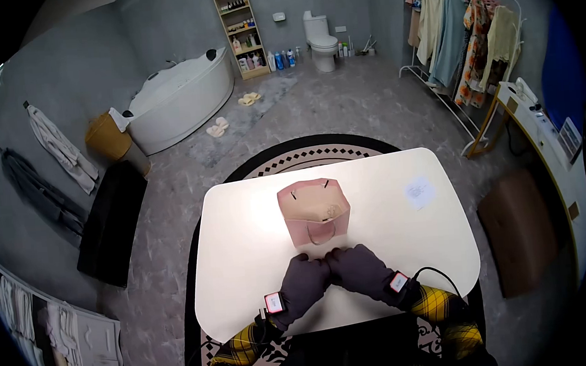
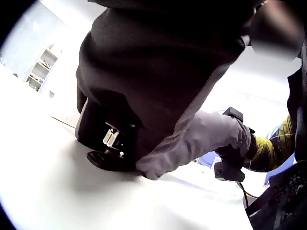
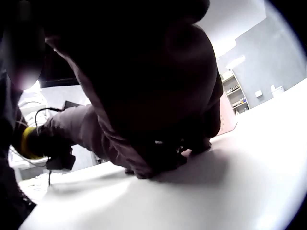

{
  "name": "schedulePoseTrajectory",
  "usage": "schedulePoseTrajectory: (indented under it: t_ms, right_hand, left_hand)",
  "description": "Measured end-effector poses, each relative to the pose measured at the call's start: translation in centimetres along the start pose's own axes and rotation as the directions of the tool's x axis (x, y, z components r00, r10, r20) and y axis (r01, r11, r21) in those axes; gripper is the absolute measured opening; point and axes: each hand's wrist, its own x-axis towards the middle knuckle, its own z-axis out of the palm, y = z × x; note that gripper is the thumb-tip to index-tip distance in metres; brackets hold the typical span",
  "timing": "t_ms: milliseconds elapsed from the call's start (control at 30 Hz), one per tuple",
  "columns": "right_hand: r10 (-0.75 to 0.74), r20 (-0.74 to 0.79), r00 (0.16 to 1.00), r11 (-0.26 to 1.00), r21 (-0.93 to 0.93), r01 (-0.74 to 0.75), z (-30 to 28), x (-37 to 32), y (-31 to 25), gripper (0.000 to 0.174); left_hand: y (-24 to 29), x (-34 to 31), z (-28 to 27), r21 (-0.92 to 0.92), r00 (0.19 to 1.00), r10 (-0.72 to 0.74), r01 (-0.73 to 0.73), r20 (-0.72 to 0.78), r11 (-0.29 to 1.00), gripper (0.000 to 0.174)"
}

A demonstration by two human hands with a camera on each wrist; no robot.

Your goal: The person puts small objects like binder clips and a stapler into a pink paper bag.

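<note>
Both hands wear dark grey sleeves or gloves and meet low over the white table [image 1: 244, 268], just in front of a pink paper bag [image 1: 300, 233]. My left hand [image 1: 304, 277] and right hand [image 1: 360, 268] touch at the curled fingers. Between them, a small dark thing with pale bars [image 2: 110, 138] shows in the left wrist view; its kind I cannot tell. Small glints appear by the right fingers in the right wrist view. Upright and open at the top, the bag has one handle hanging over its front. Its inside is beige.
A white paper [image 1: 419, 192] with writing lies on the table's right side. A brown stool [image 1: 517, 232] stands right of the table, beside a desk [image 1: 542, 145]. Beyond are a bathtub [image 1: 182, 99], a shelf [image 1: 238, 30], a toilet [image 1: 322, 41] and a clothes rack [image 1: 459, 35].
</note>
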Motion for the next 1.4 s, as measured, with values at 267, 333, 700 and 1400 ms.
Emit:
schedulePoseTrajectory:
  t_ms: [267, 333, 700, 1400]
  right_hand:
    - [-0.059, 0.023, 0.998, 0.996, -0.068, 0.06, 0.5, 1.0, 1.3, 0.025]
    - [-0.083, 0.004, 0.997, 0.995, -0.062, 0.083, -0.5, 1.2, 1.3, 0.025]
    - [-0.065, -0.423, 0.904, 0.989, -0.147, 0.002, -12.8, 4.8, -0.1, 0.049]
    - [-0.022, -0.306, 0.952, 0.981, 0.175, 0.079, -12.7, 8.9, 2.1, 0.026]
  left_hand:
    - [-0.4, -0.3, 0.7, 0.048, 0.999, 0.0, 0.002, -0.051, 0.999, 0.017]
    - [-0.5, 0.0, -0.9, 0.014, 0.989, -0.087, 0.086, 0.115, 0.996, 0.025]
    - [-0.5, 5.5, -13.1, 0.315, 0.958, 0.015, 0.08, -0.287, 0.946, 0.064]
    - [-7.4, 10.2, -9.7, 0.132, 0.991, -0.111, 0.101, 0.071, 0.986, 0.028]
